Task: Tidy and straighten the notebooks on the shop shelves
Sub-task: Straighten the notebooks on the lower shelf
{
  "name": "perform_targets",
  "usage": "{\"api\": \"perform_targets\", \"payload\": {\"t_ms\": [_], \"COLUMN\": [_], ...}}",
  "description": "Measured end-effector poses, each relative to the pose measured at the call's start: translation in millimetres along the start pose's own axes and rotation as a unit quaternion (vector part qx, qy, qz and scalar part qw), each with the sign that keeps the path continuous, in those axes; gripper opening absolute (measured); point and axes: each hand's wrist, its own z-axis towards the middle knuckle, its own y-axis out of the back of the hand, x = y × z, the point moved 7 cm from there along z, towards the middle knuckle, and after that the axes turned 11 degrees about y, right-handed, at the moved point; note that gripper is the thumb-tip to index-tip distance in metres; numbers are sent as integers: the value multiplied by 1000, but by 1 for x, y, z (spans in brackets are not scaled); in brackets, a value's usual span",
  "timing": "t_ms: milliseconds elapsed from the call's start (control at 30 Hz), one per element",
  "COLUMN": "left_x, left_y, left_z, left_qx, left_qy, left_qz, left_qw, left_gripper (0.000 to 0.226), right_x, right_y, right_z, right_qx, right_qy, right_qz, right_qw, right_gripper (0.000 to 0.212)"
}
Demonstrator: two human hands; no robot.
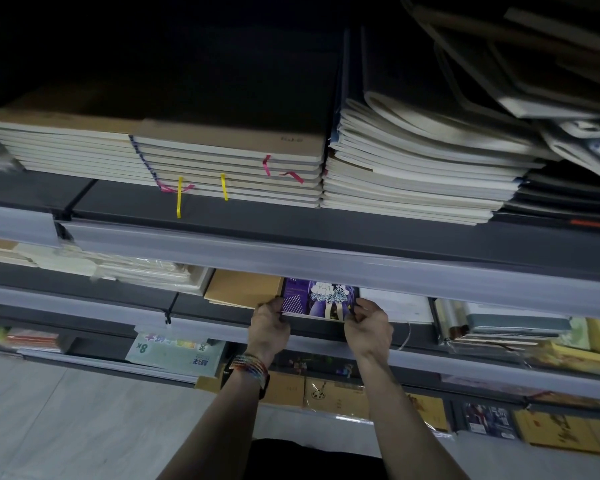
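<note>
Purple is the cover of the thing in hand: the purple notebook [317,299], with a drawn figure on it, lies flat on the lower shelf [194,304]. It is close to the front edge and half hidden under the pale price rail [326,261] of the shelf above. It sits between a brown notebook [243,289] on its left, just beside it, and a white notebook [395,306] on its right. The left hand [269,325] has its fingers [274,303] curled round the near left corner, and the right hand [368,327] pinches the near right corner, so both are clamped on the cover's edge. The step seems to be to square this notebook in its place. To do it well, I think both hands should move together, so that it slides straight and does not turn. Its front edge should end parallel to the shelf edge and in line with the brown neighbour. The grip should be light, because a thin cover probably bends at the corners, and the sides should not climb over the neighbours. Whether more copies lie below it, I cannot tell. The stacks [413,178] on the upper shelf look uneven at the right and probably need the same care.
</note>
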Motion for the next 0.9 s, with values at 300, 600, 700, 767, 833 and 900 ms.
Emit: {"api": "perform_targets", "payload": {"t_ms": [300, 600, 700, 767, 833, 900], "left_x": [2, 2, 2, 2, 2, 4], "left_y": [-1, -5, -6, -6, -6, -7], "left_z": [1, 4, 4, 4, 4, 5], "left_qx": [-8, -7, -9, -8, -6, -2], "left_qy": [9, -14, -15, -15, -12, -5], "left_qz": [-7, 21, 25, 29, 30, 23], "left_qw": [1000, 1000, 1000, 999, 999, 1000], "left_gripper": [46, 40, 41, 42, 42, 42], "right_x": [-16, -13, -14, -13, -12, -12], "right_y": [-18, -12, -13, -13, -11, -10], "right_z": [12, 12, 13, 13, 11, 11], "right_qx": [59, 14, 11, 9, 1, -5], "right_qy": [26, 40, 39, 42, 47, 50], "right_qz": [-37, -68, -65, -71, -75, -75], "right_qw": [997, 997, 997, 997, 996, 996], "right_gripper": [64, 48, 51, 51, 48, 45]}}
